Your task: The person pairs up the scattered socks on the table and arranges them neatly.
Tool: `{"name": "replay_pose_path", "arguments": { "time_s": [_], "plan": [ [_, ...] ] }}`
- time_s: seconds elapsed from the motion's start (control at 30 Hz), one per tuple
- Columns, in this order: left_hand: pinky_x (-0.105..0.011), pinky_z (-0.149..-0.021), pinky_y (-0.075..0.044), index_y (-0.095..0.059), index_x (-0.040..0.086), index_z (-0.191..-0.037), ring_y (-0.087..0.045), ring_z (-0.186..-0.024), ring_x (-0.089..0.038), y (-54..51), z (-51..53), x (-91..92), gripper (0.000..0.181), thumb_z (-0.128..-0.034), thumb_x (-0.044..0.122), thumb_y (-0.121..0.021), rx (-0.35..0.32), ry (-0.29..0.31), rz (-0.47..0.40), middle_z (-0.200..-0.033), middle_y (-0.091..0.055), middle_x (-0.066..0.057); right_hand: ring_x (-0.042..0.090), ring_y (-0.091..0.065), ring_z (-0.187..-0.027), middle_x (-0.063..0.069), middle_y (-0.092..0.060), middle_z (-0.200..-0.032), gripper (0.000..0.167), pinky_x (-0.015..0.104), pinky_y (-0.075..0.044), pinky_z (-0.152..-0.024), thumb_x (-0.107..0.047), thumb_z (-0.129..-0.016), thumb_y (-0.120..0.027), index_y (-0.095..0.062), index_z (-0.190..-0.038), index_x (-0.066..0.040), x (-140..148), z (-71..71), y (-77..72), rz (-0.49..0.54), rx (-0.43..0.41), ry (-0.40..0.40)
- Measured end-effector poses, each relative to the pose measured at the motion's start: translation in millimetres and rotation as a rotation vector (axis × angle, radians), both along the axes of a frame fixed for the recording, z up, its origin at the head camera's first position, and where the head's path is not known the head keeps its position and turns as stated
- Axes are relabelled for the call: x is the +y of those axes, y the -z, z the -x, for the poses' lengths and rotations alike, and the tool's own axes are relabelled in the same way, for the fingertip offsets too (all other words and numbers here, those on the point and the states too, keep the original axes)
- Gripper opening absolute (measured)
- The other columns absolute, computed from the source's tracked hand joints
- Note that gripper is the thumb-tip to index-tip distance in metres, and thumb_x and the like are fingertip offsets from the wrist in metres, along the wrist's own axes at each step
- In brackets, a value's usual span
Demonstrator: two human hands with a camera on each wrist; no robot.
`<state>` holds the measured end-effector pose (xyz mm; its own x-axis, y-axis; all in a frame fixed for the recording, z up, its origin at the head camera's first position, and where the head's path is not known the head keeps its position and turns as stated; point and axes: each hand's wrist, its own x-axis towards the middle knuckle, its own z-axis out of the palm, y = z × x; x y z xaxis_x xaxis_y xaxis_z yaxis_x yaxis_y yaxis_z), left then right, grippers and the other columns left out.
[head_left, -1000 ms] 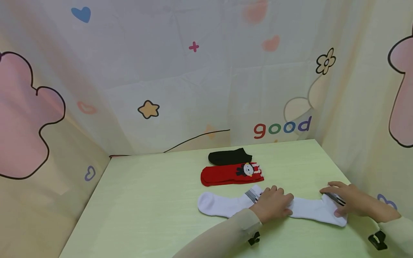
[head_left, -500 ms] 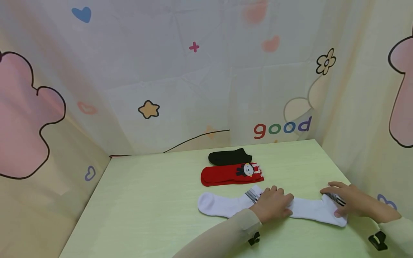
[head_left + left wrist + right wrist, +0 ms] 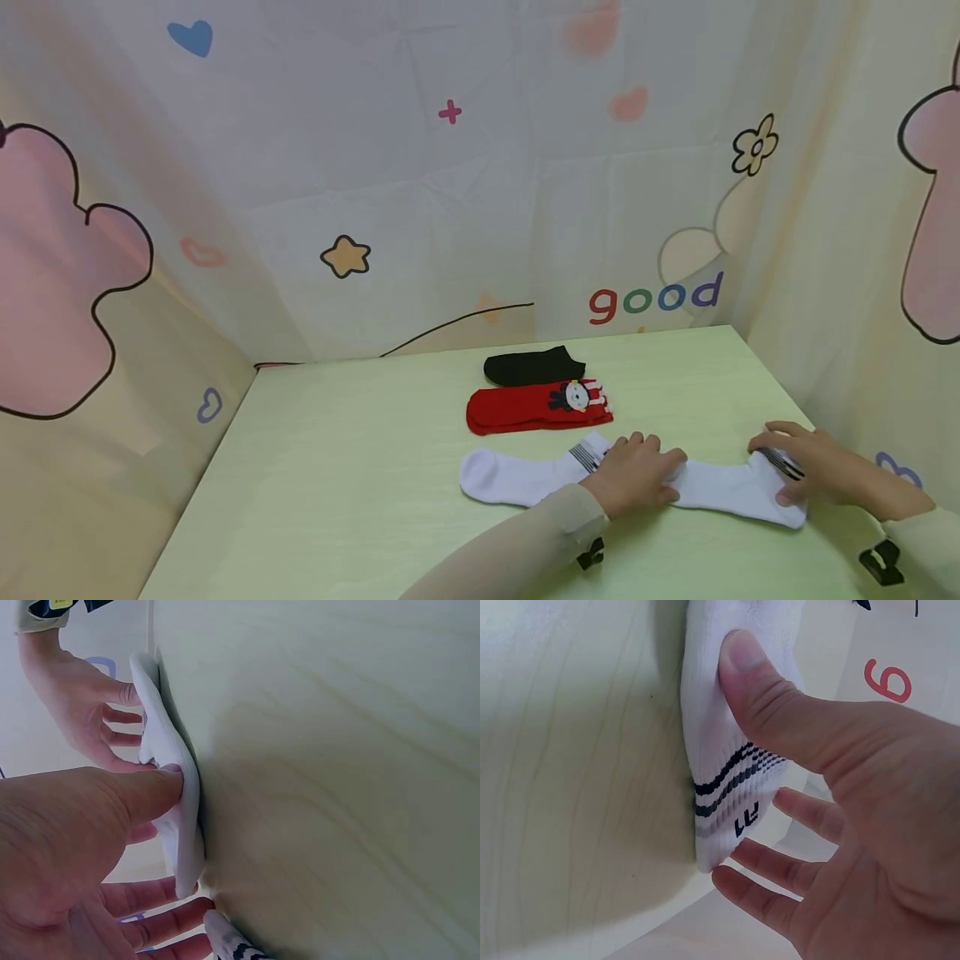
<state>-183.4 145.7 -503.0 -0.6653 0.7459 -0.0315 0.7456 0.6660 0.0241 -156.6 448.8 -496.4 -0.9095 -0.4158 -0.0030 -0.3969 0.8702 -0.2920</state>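
A white sock (image 3: 716,485) with a dark-striped cuff lies flat at the table's right side. My left hand (image 3: 636,475) rests over its left end; in the left wrist view the thumb (image 3: 161,787) presses the fabric while the other fingers spread past its far edge. At the opposite end my right hand (image 3: 817,467) spans the striped part, its thumb (image 3: 757,675) on the sock and its straight fingertips along the cuff edge. A second white sock (image 3: 513,479), also striped at the cuff, extends leftward from beneath my left hand and forearm, which hide part of it.
Behind the white socks lies a red sock (image 3: 517,410) with a cartoon figure, and beyond that a black ankle sock (image 3: 528,367). The pale green table (image 3: 300,483) is enclosed by a printed curtain (image 3: 435,208) at the back and sides.
Both hands and all the socks stay almost exactly where they were; only the head view has shifted very slightly.
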Motion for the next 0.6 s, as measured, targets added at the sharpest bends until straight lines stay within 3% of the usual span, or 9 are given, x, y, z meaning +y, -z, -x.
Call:
{"name": "replay_pose_path", "arguments": {
  "time_s": [0.23, 0.47, 0.6],
  "plan": [
    [-0.022, -0.080, -0.043, -0.059, 0.040, -0.137, -0.047, -0.093, -0.006, -4.1, 0.9, 1.6, 0.049, -0.0918, 0.049, -0.074, -0.024, -0.002, -0.004, -0.111, -0.056, 0.011, 0.055, -0.058, -0.105, 0.037, -0.049, -0.131, 0.065, 0.070, -0.044, -0.080, -0.025, -0.059, -0.096, -0.058, -0.112, -0.017, 0.9, -1.1, 1.1, 0.042, 0.039, -0.001],
    [-0.018, -0.069, -0.039, -0.060, 0.034, -0.133, -0.045, -0.085, -0.005, -5.1, 2.9, 3.7, 0.047, -0.0903, 0.043, -0.078, -0.057, 0.008, -0.048, -0.109, -0.051, 0.009, 0.037, -0.061, -0.093, 0.028, -0.052, -0.127, 0.065, 0.053, -0.050, -0.076, -0.024, -0.060, -0.097, -0.055, -0.109, -0.017, -0.1, -2.2, -0.8, 0.044, 0.079, -0.005],
    [-0.016, -0.069, -0.040, -0.060, 0.033, -0.131, -0.046, -0.084, -0.005, -3.7, 4.4, 6.4, 0.047, -0.0895, 0.041, -0.080, -0.064, 0.011, -0.063, -0.110, -0.050, 0.008, 0.026, -0.059, -0.088, 0.020, -0.055, -0.122, 0.059, 0.041, -0.050, -0.072, -0.019, -0.063, -0.096, -0.056, -0.106, -0.017, 0.5, -2.8, -0.4, 0.017, 0.158, -0.019]
  ]
}}
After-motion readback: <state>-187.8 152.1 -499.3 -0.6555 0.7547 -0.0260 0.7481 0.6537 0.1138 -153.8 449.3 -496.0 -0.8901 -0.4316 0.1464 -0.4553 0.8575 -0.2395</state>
